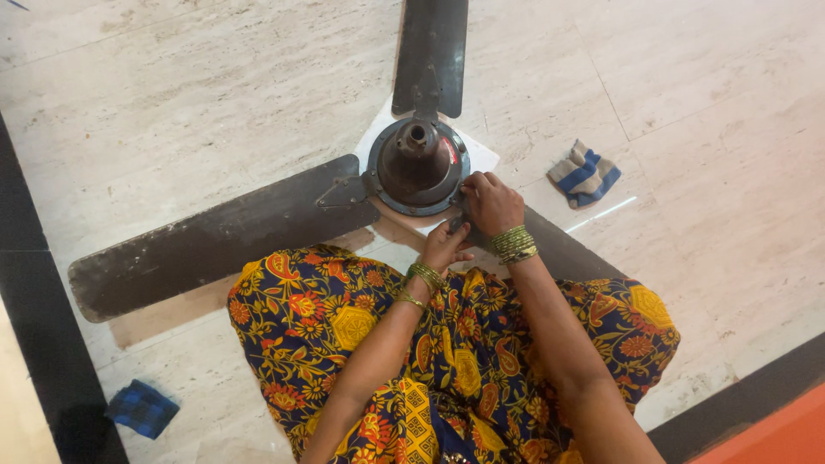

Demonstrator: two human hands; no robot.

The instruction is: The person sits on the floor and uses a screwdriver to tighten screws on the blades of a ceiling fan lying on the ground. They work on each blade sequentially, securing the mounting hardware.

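I saw both hands pressed together at the ceiling fan (418,163) hub, right hand (490,202) and left hand (445,247) on the near blade's (563,249) joint, all three blades attached, grip unclear.

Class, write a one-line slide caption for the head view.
Both hands, right hand and left hand, work at a dusty ceiling fan's motor hub on the floor.

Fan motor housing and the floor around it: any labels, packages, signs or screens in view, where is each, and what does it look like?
Label: a small curved sticker on the right side of the dark ceiling fan motor housing, red and white, print too small to make out.
No packages, signs or screens are visible.
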